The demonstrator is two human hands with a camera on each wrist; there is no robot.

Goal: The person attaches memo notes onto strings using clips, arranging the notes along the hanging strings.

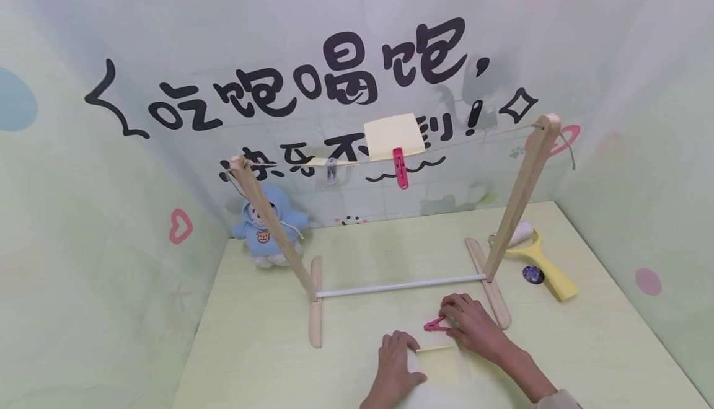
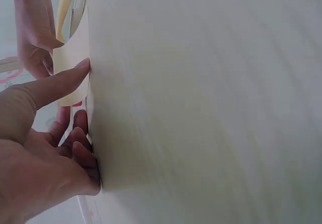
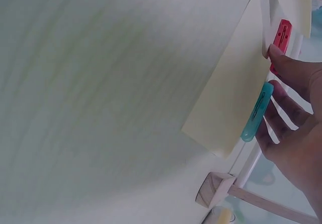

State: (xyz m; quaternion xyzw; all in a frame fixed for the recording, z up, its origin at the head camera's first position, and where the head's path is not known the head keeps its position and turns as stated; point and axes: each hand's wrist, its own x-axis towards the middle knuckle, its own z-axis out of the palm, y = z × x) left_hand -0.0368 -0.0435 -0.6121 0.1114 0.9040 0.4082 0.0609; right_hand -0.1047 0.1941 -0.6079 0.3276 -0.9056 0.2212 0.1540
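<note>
My left hand [image 1: 393,369] holds the left side of a small pale yellow paper sheet [image 1: 439,367], its thumb lying over the sheet in the left wrist view. Just beyond it, my right hand [image 1: 474,328] pinches a pink clothespin [image 1: 436,325] between thumb and finger. A green clothespin [image 3: 257,112] lies close by the right hand's fingers in the right wrist view. Another yellow sheet [image 3: 229,83] is on the table next to it, partly under the right forearm in the head view.
A wooden stand [image 1: 519,198] carries a string with a yellow sheet [image 1: 390,133] clipped by a pink clothespin [image 1: 400,170] and another by a pale clothespin [image 1: 331,172]. A blue plush toy [image 1: 268,229] sits left; a yellow-handled object [image 1: 549,269] and a dark oval [image 1: 533,274] lie right.
</note>
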